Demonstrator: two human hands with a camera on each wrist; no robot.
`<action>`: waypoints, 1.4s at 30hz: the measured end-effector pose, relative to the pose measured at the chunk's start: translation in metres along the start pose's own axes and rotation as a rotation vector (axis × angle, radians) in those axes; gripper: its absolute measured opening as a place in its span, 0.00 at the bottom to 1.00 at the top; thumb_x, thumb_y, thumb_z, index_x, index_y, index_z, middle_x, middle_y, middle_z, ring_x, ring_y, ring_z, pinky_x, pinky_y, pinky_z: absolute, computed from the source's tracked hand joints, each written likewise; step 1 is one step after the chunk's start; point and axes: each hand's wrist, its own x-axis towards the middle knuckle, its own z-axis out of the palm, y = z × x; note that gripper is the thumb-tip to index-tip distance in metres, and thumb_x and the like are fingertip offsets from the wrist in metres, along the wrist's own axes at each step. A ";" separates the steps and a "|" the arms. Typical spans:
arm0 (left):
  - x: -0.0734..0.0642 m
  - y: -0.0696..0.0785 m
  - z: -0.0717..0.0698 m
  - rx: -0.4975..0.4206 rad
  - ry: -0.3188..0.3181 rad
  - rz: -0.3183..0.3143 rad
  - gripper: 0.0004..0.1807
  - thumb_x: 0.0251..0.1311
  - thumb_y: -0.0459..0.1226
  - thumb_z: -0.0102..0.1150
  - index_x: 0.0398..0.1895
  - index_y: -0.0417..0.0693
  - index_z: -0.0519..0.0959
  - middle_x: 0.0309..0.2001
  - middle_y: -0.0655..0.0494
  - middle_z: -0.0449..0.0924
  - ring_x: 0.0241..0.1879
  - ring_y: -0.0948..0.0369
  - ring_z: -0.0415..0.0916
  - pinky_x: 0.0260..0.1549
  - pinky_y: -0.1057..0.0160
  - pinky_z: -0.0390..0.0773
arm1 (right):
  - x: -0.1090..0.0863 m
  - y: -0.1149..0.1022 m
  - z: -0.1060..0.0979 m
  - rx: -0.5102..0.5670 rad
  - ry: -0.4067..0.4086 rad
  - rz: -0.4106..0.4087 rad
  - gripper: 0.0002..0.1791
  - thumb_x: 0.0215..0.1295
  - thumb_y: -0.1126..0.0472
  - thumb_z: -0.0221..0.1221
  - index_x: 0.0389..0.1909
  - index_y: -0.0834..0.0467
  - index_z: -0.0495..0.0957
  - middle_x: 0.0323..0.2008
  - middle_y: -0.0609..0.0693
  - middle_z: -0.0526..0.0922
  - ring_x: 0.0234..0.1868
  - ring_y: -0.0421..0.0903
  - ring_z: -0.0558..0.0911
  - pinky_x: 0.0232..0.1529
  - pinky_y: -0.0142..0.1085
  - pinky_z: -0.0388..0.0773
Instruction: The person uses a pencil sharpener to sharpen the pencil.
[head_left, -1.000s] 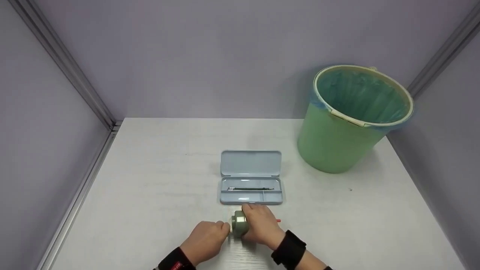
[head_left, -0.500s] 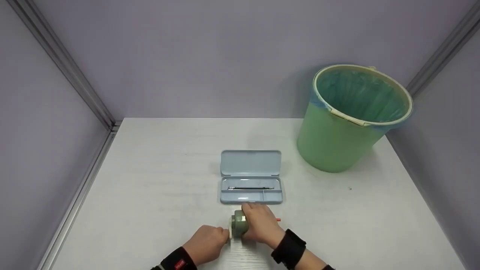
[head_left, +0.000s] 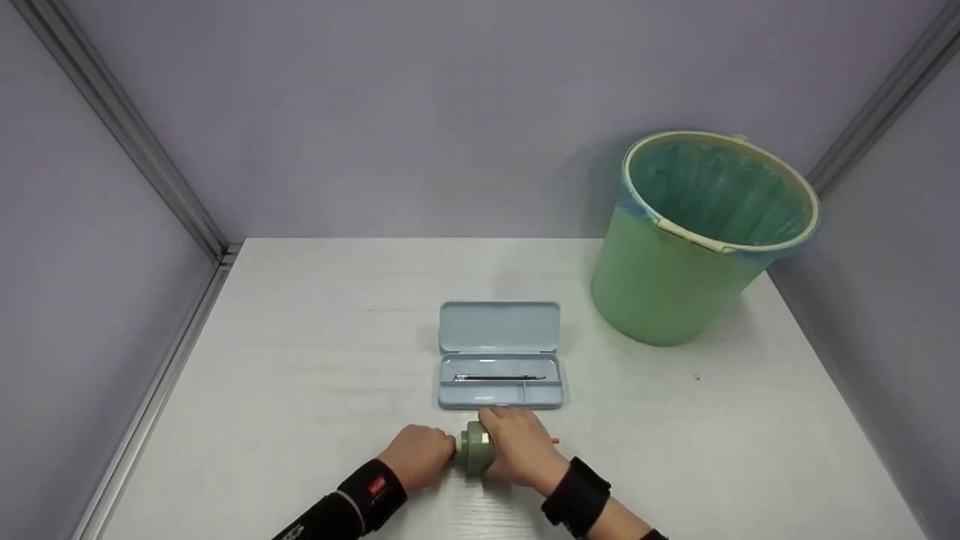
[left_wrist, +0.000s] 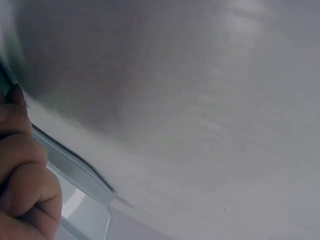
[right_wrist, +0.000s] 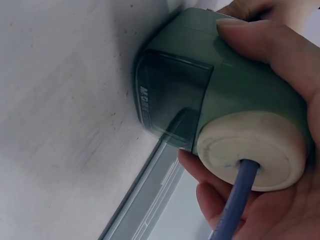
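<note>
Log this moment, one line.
right hand: grips sharpener | pencil: inserted in sharpener | left hand: curled beside sharpener | pencil case: open

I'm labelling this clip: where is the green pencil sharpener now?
In the head view, the pencil sharpener is low near centre, in the right hand, beside the left hand and just below the open pencil case.

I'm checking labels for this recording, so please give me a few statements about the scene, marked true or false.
1. The right hand grips a green sharpener. True.
2. The pencil case is closed. False: its lid stands open.
3. A pencil sticks out of the sharpener. True.
4. The left hand lies on the pencil case. False: it is beside the sharpener.
5. The green bin stands right of the pencil case. True.
</note>
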 end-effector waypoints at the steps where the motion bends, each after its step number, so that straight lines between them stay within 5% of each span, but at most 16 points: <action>1: 0.002 -0.002 -0.001 0.007 -0.003 -0.003 0.07 0.50 0.33 0.63 0.20 0.50 0.75 0.18 0.57 0.77 0.15 0.61 0.69 0.17 0.62 0.68 | 0.000 0.000 0.000 0.001 0.002 -0.004 0.28 0.32 0.53 0.77 0.33 0.52 0.71 0.28 0.44 0.79 0.33 0.44 0.79 0.38 0.41 0.75; 12: 0.015 -0.013 -0.020 0.059 0.082 -0.017 0.07 0.58 0.36 0.60 0.23 0.48 0.74 0.20 0.56 0.79 0.19 0.59 0.76 0.19 0.62 0.71 | 0.000 -0.001 0.000 -0.041 0.030 -0.024 0.28 0.27 0.54 0.77 0.31 0.53 0.73 0.29 0.43 0.79 0.32 0.44 0.80 0.34 0.39 0.74; 23: 0.019 -0.008 -0.050 -0.003 0.154 -0.049 0.04 0.60 0.33 0.58 0.28 0.45 0.75 0.22 0.54 0.80 0.20 0.59 0.76 0.20 0.62 0.74 | 0.004 0.001 -0.004 -0.017 -0.009 0.038 0.29 0.27 0.55 0.79 0.32 0.53 0.72 0.30 0.46 0.82 0.34 0.47 0.82 0.37 0.43 0.76; 35: 0.003 0.006 -0.059 0.039 0.246 0.023 0.08 0.60 0.33 0.60 0.26 0.47 0.72 0.21 0.58 0.77 0.17 0.64 0.72 0.18 0.65 0.71 | 0.000 0.001 -0.005 -0.006 -0.002 0.051 0.29 0.29 0.56 0.78 0.32 0.53 0.71 0.29 0.46 0.81 0.33 0.46 0.81 0.36 0.42 0.75; 42: -0.007 0.010 -0.060 0.071 0.248 0.063 0.08 0.58 0.33 0.61 0.27 0.47 0.72 0.20 0.58 0.76 0.15 0.65 0.69 0.16 0.66 0.69 | 0.003 0.001 -0.005 0.003 0.007 0.044 0.29 0.29 0.57 0.78 0.32 0.52 0.70 0.28 0.45 0.80 0.31 0.44 0.80 0.35 0.40 0.74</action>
